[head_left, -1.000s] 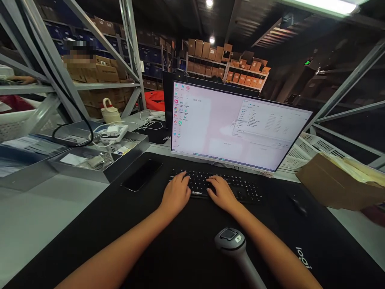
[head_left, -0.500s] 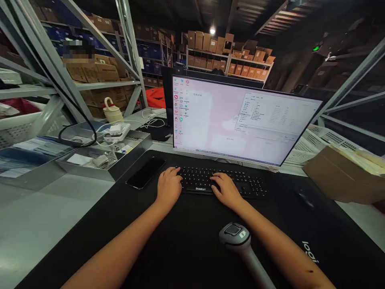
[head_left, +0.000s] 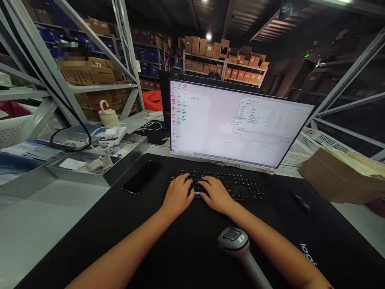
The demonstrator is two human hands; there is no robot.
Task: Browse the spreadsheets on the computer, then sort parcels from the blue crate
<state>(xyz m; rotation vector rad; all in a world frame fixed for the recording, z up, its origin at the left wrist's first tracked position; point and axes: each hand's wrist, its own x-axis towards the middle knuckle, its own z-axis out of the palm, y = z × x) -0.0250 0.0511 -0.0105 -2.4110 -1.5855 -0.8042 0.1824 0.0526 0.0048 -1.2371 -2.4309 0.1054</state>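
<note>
Both of my hands rest on a black keyboard (head_left: 240,186) that lies on a black desk mat (head_left: 192,241). My left hand (head_left: 179,194) has its fingers spread over the keys left of centre. My right hand (head_left: 216,194) lies close beside it, fingers stretched across the middle keys. Neither hand holds anything. Behind the keyboard stands a lit monitor (head_left: 210,120) with desktop icons and a file window on its right side. A grey barcode scanner (head_left: 233,241) lies in front of my right hand, and a black smartphone (head_left: 142,176) is left of the keyboard.
A black mouse (head_left: 300,200) sits at the right, near an open cardboard box (head_left: 339,176). Grey trays (head_left: 120,168) with papers and small packets stand at the left, a white power strip (head_left: 112,135) on them. A cream bottle (head_left: 108,116) is behind. Metal shelving surrounds the desk.
My left hand has moved right along the keyboard, and my right hand has shifted slightly left, bringing them closer together. The camera view has tilted and shifted a little.
</note>
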